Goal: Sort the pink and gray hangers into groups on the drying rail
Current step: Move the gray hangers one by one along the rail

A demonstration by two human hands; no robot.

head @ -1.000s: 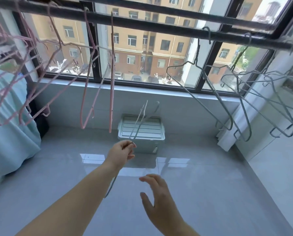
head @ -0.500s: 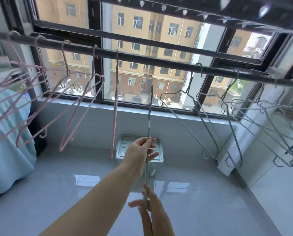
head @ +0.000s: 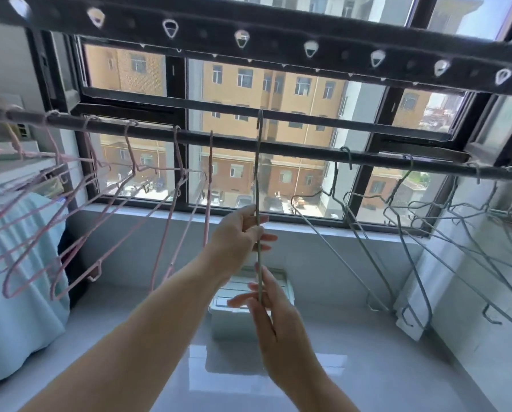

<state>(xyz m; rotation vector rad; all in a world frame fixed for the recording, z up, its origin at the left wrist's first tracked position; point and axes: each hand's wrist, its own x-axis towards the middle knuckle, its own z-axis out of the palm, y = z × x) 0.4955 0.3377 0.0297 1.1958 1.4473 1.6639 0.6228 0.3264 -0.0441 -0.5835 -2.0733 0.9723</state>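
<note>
Since half a second ago both hands are higher, and the gray hanger (head: 259, 179) they carry has risen with them: its hook, which was below the drying rail (head: 302, 150), now tops out above the rail's line, in the gap between the two groups. The hanger is seen edge-on and stands nearly upright. The left hand (head: 239, 233) grips its wire around the middle with curled fingers, and the right hand (head: 277, 318) pinches the lower end between thumb and fingertips. Whether the hook touches the rail cannot be told. To the left along the rail hang the pink hangers (head: 79, 209), fanned out and tilted, their hooks spaced along the bar. To the right hang the gray hangers (head: 409, 233), also tilted and overlapping toward the far end. Above the rail runs a dark bar (head: 278, 40) pierced by a row of holes. Under the hands, on the glossy floor (head: 367, 367) and against the wall beneath the window (head: 296, 93), sits a white storage box (head: 228, 325); its ribbed lid is on, so its contents are hidden. A pale blue cloth (head: 16, 286) hangs at the left edge, behind the pink group.
</note>
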